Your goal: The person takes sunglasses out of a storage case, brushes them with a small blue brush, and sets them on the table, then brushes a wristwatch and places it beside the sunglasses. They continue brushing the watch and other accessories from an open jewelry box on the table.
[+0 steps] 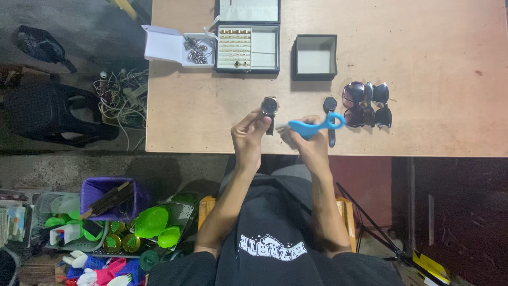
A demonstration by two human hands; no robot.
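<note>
Left hand [248, 135]: frame centre, pinching round dark-faced metal wristwatch [270, 107] above table edge.
Right hand [312, 143]: gripping smooth blue plastic looped tool [316, 126].
Wooden table [423, 53]: second black watch [330, 106] lying beside glossy dark sunglasses [366, 103].

Matt wood table [434, 106], glossy metal watch [270, 106], smooth blue plastic tool [316, 125].

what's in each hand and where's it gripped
Left hand pinches a watch just under its face; right hand holds a blue tool near its middle.
</note>
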